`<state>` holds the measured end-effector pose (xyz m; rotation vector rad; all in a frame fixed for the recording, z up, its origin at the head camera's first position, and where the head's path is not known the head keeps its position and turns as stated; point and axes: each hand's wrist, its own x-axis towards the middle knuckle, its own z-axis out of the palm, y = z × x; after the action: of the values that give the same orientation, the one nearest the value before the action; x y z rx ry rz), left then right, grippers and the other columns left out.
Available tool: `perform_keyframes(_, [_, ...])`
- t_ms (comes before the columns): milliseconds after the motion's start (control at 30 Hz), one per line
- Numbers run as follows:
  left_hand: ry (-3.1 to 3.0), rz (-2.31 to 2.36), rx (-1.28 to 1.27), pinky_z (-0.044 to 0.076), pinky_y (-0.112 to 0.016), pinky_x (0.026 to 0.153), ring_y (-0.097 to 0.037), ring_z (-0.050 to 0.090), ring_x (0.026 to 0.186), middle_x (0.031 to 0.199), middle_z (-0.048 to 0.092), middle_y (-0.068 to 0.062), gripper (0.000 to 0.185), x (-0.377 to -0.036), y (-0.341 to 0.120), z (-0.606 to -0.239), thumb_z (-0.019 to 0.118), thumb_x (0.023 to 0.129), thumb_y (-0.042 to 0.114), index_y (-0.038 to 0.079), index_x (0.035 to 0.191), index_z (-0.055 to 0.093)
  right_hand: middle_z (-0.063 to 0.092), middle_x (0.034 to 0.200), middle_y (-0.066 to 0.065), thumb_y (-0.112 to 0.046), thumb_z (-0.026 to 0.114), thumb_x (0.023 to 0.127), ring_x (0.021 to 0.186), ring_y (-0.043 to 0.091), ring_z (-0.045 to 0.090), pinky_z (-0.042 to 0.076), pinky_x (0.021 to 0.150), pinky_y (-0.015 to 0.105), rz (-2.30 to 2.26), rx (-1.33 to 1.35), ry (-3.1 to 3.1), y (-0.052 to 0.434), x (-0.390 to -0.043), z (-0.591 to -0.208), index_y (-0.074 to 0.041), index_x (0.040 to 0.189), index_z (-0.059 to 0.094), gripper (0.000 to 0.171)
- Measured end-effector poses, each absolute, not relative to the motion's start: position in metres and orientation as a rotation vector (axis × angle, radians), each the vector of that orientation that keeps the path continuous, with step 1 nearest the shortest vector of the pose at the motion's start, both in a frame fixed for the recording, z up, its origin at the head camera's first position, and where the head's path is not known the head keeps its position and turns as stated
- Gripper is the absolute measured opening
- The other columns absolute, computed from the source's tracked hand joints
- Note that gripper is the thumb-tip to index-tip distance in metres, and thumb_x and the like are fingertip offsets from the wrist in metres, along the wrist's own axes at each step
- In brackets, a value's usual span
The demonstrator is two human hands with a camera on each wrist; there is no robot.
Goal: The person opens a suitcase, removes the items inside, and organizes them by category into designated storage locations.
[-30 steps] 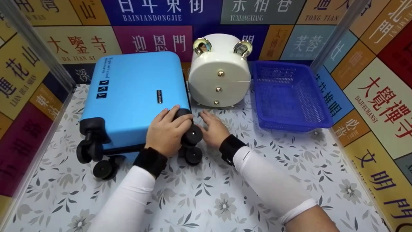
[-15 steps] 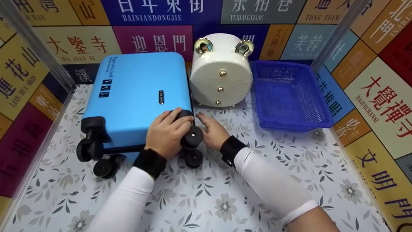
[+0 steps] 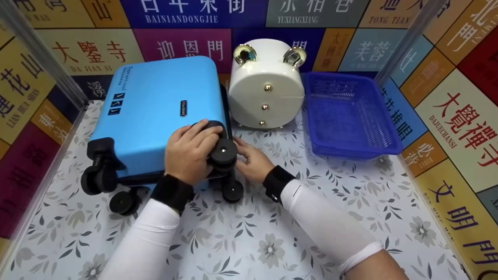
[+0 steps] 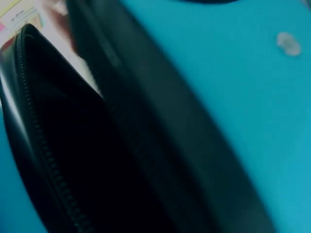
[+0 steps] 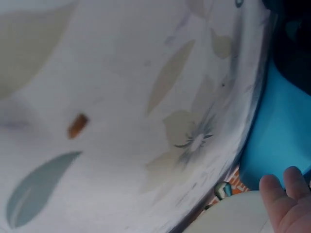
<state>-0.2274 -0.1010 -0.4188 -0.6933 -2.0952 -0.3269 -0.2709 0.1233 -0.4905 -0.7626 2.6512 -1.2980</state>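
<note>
Floral tabletop [image 3: 272, 241], walled by panels of coloured signs [image 3: 459, 116]: that is the setting I am logging, largest item first.

Blue suitcase [image 3: 155, 112]: I am seeing it lying flat at the left of the tabletop, wheels toward me, its near right corner lifted off the surface. The left wrist view is showing its black zip edge [image 4: 43, 145] against the blue shell.

Blue basket [image 3: 350, 116]: sitting at the right, well apart from the suitcase.

White round case [image 3: 266, 89]: standing between suitcase and basket, just beside both.

Left hand [image 3: 188, 153]: fingers are curling over the suitcase's near right corner, gripping it above a black wheel [image 3: 222, 152].

Right hand [image 3: 251, 161]: fingers are lying fairly straight, reaching beside that wheel at the suitcase edge; whether they touch, I cannot tell.
</note>
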Motion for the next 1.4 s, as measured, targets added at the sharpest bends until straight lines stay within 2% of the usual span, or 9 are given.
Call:
perform_keyframes(300, [-1.992,-0.454,-0.419,0.036,-0.055,0.111,-0.025,0.068,0.125,0.129,0.078,0.008,0.015,-0.232,-0.108,-0.418,0.076,0.090,0.024,0.014,0.102,0.072,0.040,0.171,0.011,-0.023,0.060,0.104,0.154,0.031,0.046,0.038,0.127,0.046,-1.261,-0.736,2.699,0.122,-0.266,-0.491,-0.011,0.139,0.070,0.038])
perform_keyframes(433, [-2.009,-0.391,-0.302,0.027,-0.058,0.112,-0.028,0.061,0.130,0.137,0.074,0.003,0.023,-0.241,-0.122,-0.424,0.074,0.095,0.036,0.017,0.108,0.074,0.044,0.169,0.011,-0.021,0.063,0.103,0.155,0.030,0.044,0.037,0.128,0.044,-1.296,-0.741,2.713,0.121,-0.264,-0.493,-0.011,0.134,0.072,0.034])
perform_keyframes(533, [-2.000,-0.285,-0.294,0.027,-0.060,0.110,-0.030,0.057,0.131,0.138,0.071,0.000,0.029,-0.250,-0.131,-0.429,0.071,0.098,0.047,0.022,0.112,0.075,0.045,0.167,0.013,-0.020,0.064,0.102,0.155,0.031,0.045,0.037,0.128,0.044,-1.312,-0.751,2.720,0.121,-0.264,-0.494,-0.009,0.133,0.072,0.033])
perform_keyframes(700, [-1.869,-0.110,-0.510,0.032,-0.052,0.102,-0.026,0.060,0.127,0.136,0.070,0.003,0.001,-0.257,-0.123,-0.445,0.072,0.096,0.021,0.021,0.097,0.072,0.048,0.165,0.012,-0.022,0.062,0.102,0.153,0.029,0.048,0.039,0.127,0.043,-1.294,-0.775,2.738,0.120,-0.264,-0.494,-0.012,0.137,0.071,0.038])
perform_keyframes(800, [-1.871,-0.011,-0.587,0.032,-0.050,0.102,-0.025,0.060,0.128,0.139,0.070,0.004,0.011,-0.257,-0.116,-0.455,0.069,0.095,0.010,0.020,0.093,0.073,0.049,0.164,0.009,-0.021,0.062,0.101,0.151,0.025,0.051,0.040,0.126,0.040,-1.287,-0.794,2.752,0.121,-0.265,-0.494,-0.016,0.144,0.068,0.044])
perform_keyframes(867, [-1.927,0.039,-0.586,0.030,-0.050,0.104,-0.026,0.058,0.132,0.143,0.068,0.004,0.012,-0.254,-0.115,-0.459,0.067,0.097,0.012,0.020,0.097,0.076,0.050,0.164,0.007,-0.020,0.062,0.100,0.149,0.025,0.053,0.042,0.125,0.039,-1.279,-0.799,2.761,0.122,-0.266,-0.494,-0.017,0.145,0.068,0.045])
perform_keyframes(1000, [-2.084,0.108,-0.556,0.027,-0.052,0.109,-0.030,0.050,0.141,0.156,0.059,0.000,0.022,-0.248,-0.122,-0.461,0.066,0.097,0.027,0.025,0.116,0.076,0.050,0.164,0.009,-0.017,0.060,0.097,0.148,0.027,0.055,0.044,0.123,0.041,-1.263,-0.791,2.775,0.123,-0.266,-0.494,-0.014,0.140,0.071,0.045])
perform_keyframes(1233, [-2.187,0.177,-0.540,0.025,-0.052,0.111,-0.033,0.038,0.147,0.166,0.044,-0.006,0.079,-0.239,-0.141,-0.460,0.089,0.074,0.061,0.036,0.145,0.063,0.049,0.165,0.009,-0.015,0.059,0.096,0.149,0.028,0.053,0.044,0.123,0.043,-1.270,-0.786,2.772,0.122,-0.267,-0.494,-0.016,0.142,0.070,0.047])
perform_keyframes(1400, [-2.191,0.168,-0.503,0.027,-0.057,0.111,-0.036,0.038,0.147,0.166,0.041,-0.009,0.085,-0.238,-0.147,-0.457,0.094,0.072,0.047,0.038,0.150,0.059,0.046,0.167,0.008,-0.024,0.061,0.101,0.150,0.030,0.051,0.040,0.126,0.044,-1.234,-0.751,2.763,0.121,-0.264,-0.494,-0.013,0.139,0.070,0.040])
